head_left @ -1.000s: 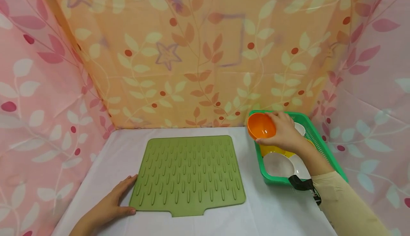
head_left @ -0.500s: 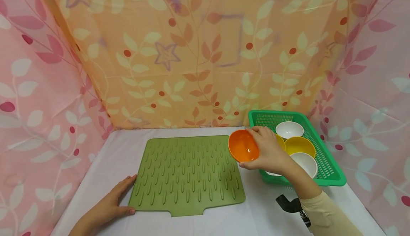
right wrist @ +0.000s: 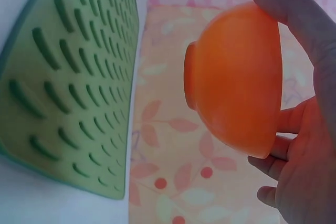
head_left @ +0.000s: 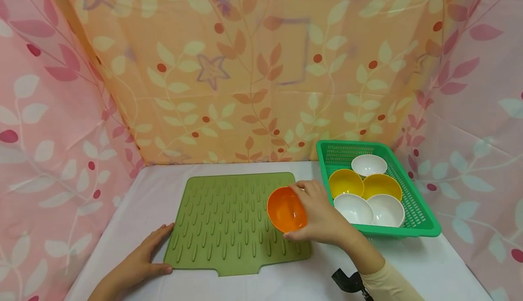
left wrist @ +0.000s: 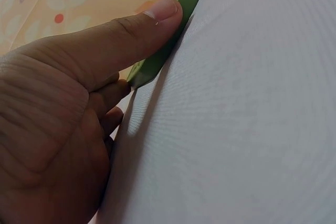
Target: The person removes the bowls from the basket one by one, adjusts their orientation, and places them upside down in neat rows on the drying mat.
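An orange bowl [head_left: 287,209] is held by its rim in my right hand [head_left: 320,212], thumb on one side and fingers on the other. In the right wrist view the bowl's foot points toward the green ridged mat [right wrist: 79,77], and a gap separates them. Upright, the bowl hangs over the right part of the mat [head_left: 229,219]. My left hand [head_left: 136,260] rests at the mat's lower left corner with fingers spread. The left wrist view has its thumb [left wrist: 131,38] against the mat's edge [left wrist: 163,56].
A green plastic basket [head_left: 422,210] stands at the right, holding several bowls: yellow bowls [head_left: 382,186] and white bowls [head_left: 369,165]. White cloth [head_left: 196,287] covers the table. Patterned curtains [head_left: 253,65] enclose the back and both sides.
My right hand has carried the orange bowl from above the basket leftward and nearer to me, over the mat. My left hand has stayed at the mat's edge.
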Available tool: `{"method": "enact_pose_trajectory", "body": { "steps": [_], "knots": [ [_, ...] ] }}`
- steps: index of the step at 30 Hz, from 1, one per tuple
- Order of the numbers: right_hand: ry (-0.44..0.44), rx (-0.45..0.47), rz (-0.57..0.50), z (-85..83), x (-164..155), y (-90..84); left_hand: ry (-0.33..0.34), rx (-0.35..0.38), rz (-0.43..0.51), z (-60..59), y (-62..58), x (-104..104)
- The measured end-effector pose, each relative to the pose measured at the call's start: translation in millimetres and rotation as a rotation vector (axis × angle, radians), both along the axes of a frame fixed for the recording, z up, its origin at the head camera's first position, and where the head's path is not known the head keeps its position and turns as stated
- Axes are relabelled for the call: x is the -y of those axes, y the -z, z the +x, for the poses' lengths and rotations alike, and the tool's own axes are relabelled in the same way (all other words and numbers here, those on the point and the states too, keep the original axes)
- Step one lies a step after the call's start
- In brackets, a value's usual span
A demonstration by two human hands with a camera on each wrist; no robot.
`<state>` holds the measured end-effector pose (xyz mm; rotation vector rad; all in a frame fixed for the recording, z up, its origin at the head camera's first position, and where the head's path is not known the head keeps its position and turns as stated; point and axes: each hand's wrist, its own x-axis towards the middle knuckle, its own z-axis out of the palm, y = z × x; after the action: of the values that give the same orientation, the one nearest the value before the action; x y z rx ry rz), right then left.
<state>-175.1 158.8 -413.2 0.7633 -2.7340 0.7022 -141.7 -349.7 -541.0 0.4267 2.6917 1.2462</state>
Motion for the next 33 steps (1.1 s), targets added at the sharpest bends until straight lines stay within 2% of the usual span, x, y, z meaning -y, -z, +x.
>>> {"method": "enact_pose_trajectory", "body": {
  "steps": [15,26,30,33],
  "knots": [
    [-0.03,0.103,-0.049,14.3,24,26.3,-0.005,0.0,-0.011,0.1,-0.1,0],
    [-0.063,0.126,-0.059,17.3,28,40.9,0.023,-0.028,0.024,-0.2,1.0,-1],
    [-0.075,0.126,-0.057,17.3,31,44.2,0.023,0.008,0.045,0.7,0.9,-1],
    [-0.073,0.122,-0.058,17.1,32,45.1,0.007,0.027,0.039,1.3,-4.2,-1]
  ]
}}
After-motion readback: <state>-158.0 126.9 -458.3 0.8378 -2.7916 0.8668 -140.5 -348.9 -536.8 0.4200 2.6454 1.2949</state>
